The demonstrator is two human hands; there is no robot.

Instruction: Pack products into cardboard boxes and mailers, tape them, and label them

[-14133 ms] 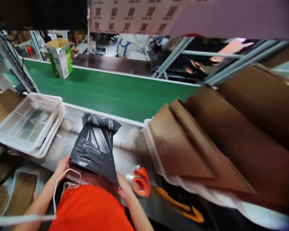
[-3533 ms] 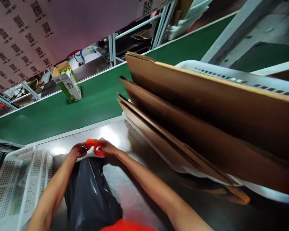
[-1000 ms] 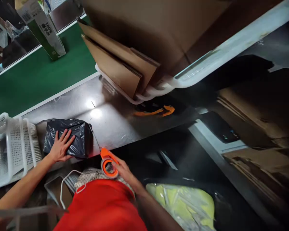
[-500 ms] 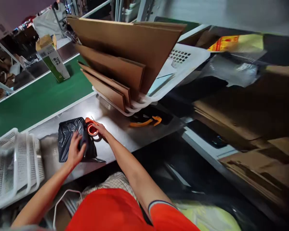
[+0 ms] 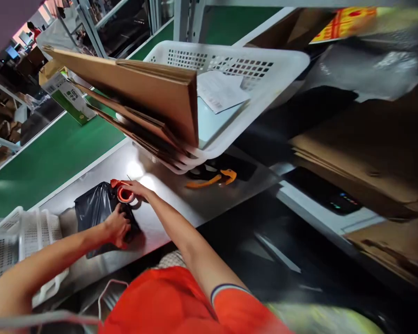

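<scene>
A package in a black plastic bag [image 5: 92, 204] lies on the metal worktop. My right hand [image 5: 138, 190] is closed on a red tape dispenser [image 5: 115, 183] with a roll of tape, held at the package's far right edge. On the near right side of the package rests my left hand [image 5: 117, 227], its fingers curled in against the black plastic. The bag's edge under those fingers is partly hidden. Right of my hands, an orange-handled tool [image 5: 209, 181] lies on the worktop below the basket.
White baskets [image 5: 47, 227] stand at the left. A white basket [image 5: 282, 69] with cardboard sheets [image 5: 153, 88] and papers [image 5: 225, 90] is ahead. Beyond runs a green conveyor belt [image 5: 66, 144] carrying a carton [image 5: 71, 99]. Flat cardboard [image 5: 362, 162] lies at the right.
My left hand has gone from spread fingers on top of the bag to curled fingers at its near right side. The tape dispenser stays in my right hand. The head view has shifted.
</scene>
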